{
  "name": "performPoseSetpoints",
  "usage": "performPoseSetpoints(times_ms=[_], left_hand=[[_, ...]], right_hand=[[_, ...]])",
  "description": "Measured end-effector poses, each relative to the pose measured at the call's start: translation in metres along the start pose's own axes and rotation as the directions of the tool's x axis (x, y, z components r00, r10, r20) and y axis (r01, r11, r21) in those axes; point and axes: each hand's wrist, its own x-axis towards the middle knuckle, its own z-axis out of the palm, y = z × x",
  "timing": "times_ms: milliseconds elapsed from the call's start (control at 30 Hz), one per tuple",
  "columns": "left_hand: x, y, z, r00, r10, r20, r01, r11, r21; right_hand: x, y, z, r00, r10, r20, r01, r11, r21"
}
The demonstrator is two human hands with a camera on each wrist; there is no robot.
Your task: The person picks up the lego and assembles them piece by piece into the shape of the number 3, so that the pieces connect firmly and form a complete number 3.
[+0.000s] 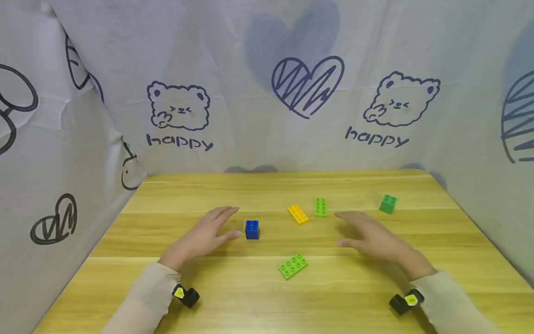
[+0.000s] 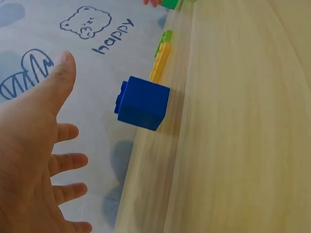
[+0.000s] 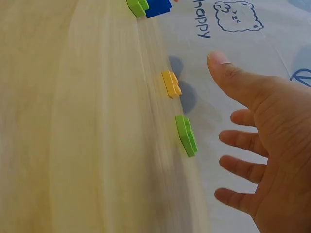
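Near lime brick (image 1: 293, 266) closest to near edge of tabletop (image 1: 233, 301). Left hand (image 1: 202, 237) toward left edge, grip apart, thumb just beside blue block (image 1: 252, 230). Right hand (image 1: 377, 237) toward right edge, grip apart, fingertips near far lime brick (image 1: 320, 207). Yellow brick (image 1: 298, 214) just beside that one, both toward far edge. Green block (image 1: 388, 204) nearest far right corner.

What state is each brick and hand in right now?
Blue cube-shaped plastic brick, studs up, unheld
Yellow rectangular plastic brick, flat, studs up
Near lime rectangular plastic brick, flat, studs up
Far lime rectangular plastic brick, flat, studs up
Green cube-shaped plastic brick, studs up, unheld
Left hand, empty
Right hand, empty
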Motion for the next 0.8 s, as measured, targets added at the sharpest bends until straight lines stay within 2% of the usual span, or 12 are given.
performPoseSetpoints(times_ms=[300,600,800], left_hand=[[0.007,0.006,0.007,0.999,-0.036,0.027,0.037,0.998,-0.05],[0.017,0.009,0.012,0.999,-0.027,0.034,0.03,0.996,-0.083],[0.023,0.011,0.016,1.0,0.0,0.027,0.002,0.997,-0.074]], right_hand=[[0.005,-0.011,0.009,0.998,-0.068,0.013,0.066,0.993,0.1],[0.012,-0.025,0.016,0.991,-0.078,0.11,0.049,0.967,0.251],[0.018,-0.035,0.023,0.977,-0.119,0.18,0.062,0.954,0.293]])
